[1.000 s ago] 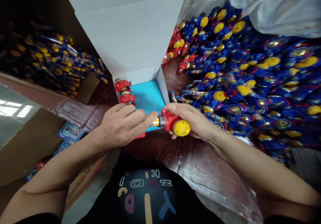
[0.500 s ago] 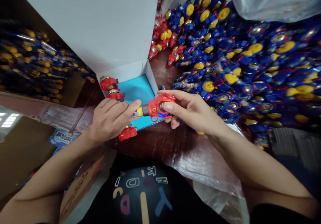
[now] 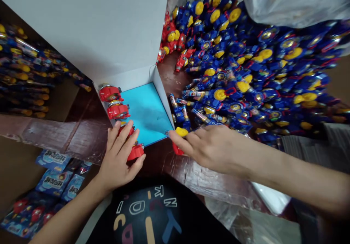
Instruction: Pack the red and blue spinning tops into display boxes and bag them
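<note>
My left hand (image 3: 120, 156) lies over a row of red toys at the left side of a white box, its fingers spread and touching the nearer ones. One red toy (image 3: 118, 110) stands farther back in that row. Pinched in my right hand (image 3: 210, 145), by the box's front right corner, is a red toy with a yellow disc (image 3: 181, 131). The fingers hide most of it. Bright blue covers the box floor (image 3: 147, 105).
The white box's tall raised panel (image 3: 95, 22) stands behind. Piled to the right are many blue toys (image 3: 235, 76) with yellow discs; several red toys (image 3: 171, 36) lie by the panel. At lower left are blue printed packages (image 3: 51, 178). A clear plastic bag (image 3: 273, 3) lies at upper right.
The red toy has left my left hand and moved down in my right hand, turned to show its yellow disc. My left hand has opened and shifted down onto the row.
</note>
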`<state>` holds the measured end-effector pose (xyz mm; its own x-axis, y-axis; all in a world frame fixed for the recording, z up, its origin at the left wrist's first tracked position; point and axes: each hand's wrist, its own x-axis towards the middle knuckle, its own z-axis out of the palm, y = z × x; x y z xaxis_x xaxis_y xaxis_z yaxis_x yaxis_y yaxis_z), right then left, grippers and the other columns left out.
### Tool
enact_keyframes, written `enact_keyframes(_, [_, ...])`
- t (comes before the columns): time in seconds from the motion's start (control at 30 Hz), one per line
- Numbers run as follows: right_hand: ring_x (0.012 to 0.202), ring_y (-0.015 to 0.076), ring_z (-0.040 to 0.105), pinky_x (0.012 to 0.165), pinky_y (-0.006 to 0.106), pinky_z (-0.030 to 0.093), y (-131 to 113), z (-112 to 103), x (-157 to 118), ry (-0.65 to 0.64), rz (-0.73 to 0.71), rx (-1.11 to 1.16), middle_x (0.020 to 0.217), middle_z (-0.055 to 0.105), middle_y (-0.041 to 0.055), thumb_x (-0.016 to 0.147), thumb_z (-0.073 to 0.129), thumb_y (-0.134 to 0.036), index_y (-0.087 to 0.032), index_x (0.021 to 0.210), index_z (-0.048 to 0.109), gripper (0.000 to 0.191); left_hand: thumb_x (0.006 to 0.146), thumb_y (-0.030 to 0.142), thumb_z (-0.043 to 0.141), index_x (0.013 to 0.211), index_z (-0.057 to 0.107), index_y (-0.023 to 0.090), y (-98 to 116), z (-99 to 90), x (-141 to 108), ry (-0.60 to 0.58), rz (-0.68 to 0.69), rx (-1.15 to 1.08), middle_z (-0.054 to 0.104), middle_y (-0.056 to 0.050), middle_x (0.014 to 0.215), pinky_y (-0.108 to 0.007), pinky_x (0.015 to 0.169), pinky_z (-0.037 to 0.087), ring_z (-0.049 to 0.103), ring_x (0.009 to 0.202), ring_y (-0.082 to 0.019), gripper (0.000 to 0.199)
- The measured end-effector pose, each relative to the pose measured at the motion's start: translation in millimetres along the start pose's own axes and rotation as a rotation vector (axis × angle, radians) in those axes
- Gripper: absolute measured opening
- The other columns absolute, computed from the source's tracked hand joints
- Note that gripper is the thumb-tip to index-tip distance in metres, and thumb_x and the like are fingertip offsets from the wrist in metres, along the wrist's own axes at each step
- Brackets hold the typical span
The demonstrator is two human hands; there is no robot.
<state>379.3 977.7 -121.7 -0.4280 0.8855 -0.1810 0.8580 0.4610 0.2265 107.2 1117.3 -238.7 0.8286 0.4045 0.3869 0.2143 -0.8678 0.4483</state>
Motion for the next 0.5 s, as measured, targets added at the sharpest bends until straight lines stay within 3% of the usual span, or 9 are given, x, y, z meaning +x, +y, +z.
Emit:
enact_keyframes(0.1, [0.052,0.0152,0.053,0.049,0.036,0.016,-2,-16,30,-0.122,-0.037,0.007,0.073,0.069,0.0046,0.104,0.045,-0.01,-0.005,0.143,0.06,0.043,0.097,0.026,0.072,0.162,0.046,0.017,-1,-0.3,2,0.02,0.009,0.0,0.041,-0.018,0.171,-0.065,0.134,0.02,0.023,0.166,-0.042,0.07])
enact_keyframes(0.17, [0.052,0.0163,0.055,0.048,0.036,0.015,-1,-16,38,-0.093,-0.077,-0.015,0.073,0.069,0.0051,0.103,0.043,-0.009,-0.002,0.142,0.061,0.043,0.097,0.026,0.072,0.161,0.049,0.016,-3,-0.6,2,0.028,0.013,0.006,0.042,-0.019,0.17,-0.065,0.135,0.02,0.025,0.165,-0.042,0.068])
enact_keyframes(0.3, [0.054,0.017,0.055,0.051,0.036,0.016,-1,9,22,0.029,-0.087,-0.047,0.072,0.067,0.004,0.101,0.04,-0.004,0.0,0.147,0.055,0.048,0.095,0.026,0.073,0.158,0.051,0.015,-7,1.2,4,0.045,-0.003,0.004,0.041,-0.019,0.171,-0.064,0.134,0.023,0.027,0.164,-0.043,0.068])
enact_keyframes(0.4, [0.054,0.0156,0.056,0.052,0.036,0.017,-2,27,12,-0.017,-0.06,-0.01,0.073,0.068,0.0024,0.101,0.043,-0.003,-0.006,0.149,0.053,0.049,0.094,0.027,0.074,0.158,0.052,0.016,-7,4.5,8,0.054,-0.008,-0.022,0.038,-0.018,0.173,-0.065,0.133,0.025,0.027,0.164,-0.044,0.068])
enact_keyframes(0.5, [0.056,0.0158,0.059,0.052,0.036,0.016,-2,32,19,-0.085,0.001,0.056,0.081,0.074,0.0049,0.109,0.051,-0.022,-0.006,0.147,0.055,0.042,0.096,0.029,0.072,0.16,0.05,0.019,-4,2.9,7,0.028,-0.027,-0.051,0.038,-0.016,0.173,-0.067,0.134,0.021,0.025,0.165,-0.044,0.069])
